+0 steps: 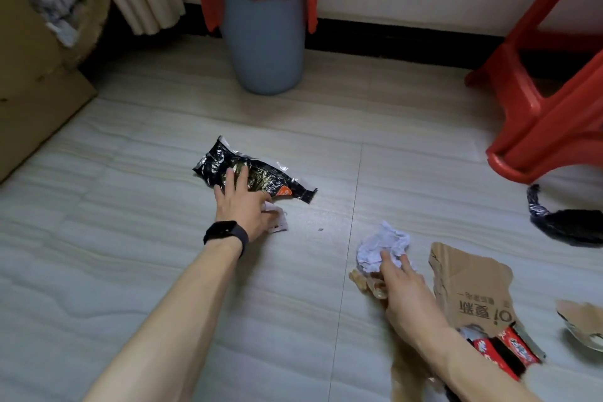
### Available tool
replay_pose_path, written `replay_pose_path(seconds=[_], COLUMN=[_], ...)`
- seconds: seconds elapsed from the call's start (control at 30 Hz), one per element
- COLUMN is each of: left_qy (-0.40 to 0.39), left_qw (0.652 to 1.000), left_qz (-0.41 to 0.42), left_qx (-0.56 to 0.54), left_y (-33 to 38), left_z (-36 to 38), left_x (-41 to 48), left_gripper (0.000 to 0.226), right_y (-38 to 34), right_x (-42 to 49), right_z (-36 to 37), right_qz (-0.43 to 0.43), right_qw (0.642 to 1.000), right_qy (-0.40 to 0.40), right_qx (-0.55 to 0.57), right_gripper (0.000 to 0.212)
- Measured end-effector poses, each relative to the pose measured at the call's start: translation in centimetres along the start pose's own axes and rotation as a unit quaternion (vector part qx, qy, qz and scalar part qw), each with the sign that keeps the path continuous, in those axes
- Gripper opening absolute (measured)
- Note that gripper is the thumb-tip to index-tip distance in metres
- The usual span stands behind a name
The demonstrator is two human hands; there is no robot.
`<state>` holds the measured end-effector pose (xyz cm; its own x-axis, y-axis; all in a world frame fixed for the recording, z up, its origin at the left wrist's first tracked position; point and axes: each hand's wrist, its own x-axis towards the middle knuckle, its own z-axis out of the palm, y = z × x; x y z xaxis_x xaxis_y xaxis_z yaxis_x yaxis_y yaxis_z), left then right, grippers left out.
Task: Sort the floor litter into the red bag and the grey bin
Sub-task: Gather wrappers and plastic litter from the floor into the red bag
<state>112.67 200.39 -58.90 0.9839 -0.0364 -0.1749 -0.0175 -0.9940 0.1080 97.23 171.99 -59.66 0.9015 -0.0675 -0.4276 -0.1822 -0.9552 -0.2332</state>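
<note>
Glossy black foil wrapper point(251, 178); crumpled white tissue point(385, 246); matt torn brown paper point(473, 287); smooth grey plastic bin point(261, 33).
</note>
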Motion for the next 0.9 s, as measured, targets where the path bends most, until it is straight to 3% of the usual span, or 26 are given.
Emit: replay_pose_path(seconds=[0.13,0.23,0.33,0.47,0.53,0.7,0.9], left_qy=[-0.092,-0.042,0.003,-0.006,-0.015,-0.047,-0.057], left_qw=[0.994,0.991,0.996,0.997,0.995,0.994,0.989], left_qz=[-0.039,-0.035,0.000,0.036,0.049,0.035,0.012], left_qx=[-0.041,-0.118,-0.092,-0.075,-0.084,-0.097,-0.136], left_y=[-0.3,1.0,2.3,3.9,5.0,7.0,8.1], left_z=[1.7,2.8,2.3,2.4,2.8,4.3,4.4], left_x=[2.6,0.9,-1.7,-5.9,-8.8,-16.5,-23.4], left_gripper=[0.030,0.013,0.021,0.020,0.016,0.011,0.013], right_y=[0.3,0.2,-0.2,-0.1,0.2,0.6,3.9], right_x=[0.9,0.8,0.5,0.5,0.3,-3.9,-11.2], right_z=[0.7,0.5,-0.1,-0.7,-1.0,-1.6,-1.3], right_qz=[0.018,0.014,-0.001,0.000,-0.007,-0.052,-0.046], right_qw=[1.000,1.000,1.000,1.000,1.000,0.998,0.965], right_qy=[-0.008,0.001,-0.006,-0.020,-0.011,-0.011,0.084], right_qx=[0.018,0.016,0.005,0.011,0.004,-0.017,0.245], right_gripper=[0.088,0.086,0.084,0.080,0.072,0.026,0.013])
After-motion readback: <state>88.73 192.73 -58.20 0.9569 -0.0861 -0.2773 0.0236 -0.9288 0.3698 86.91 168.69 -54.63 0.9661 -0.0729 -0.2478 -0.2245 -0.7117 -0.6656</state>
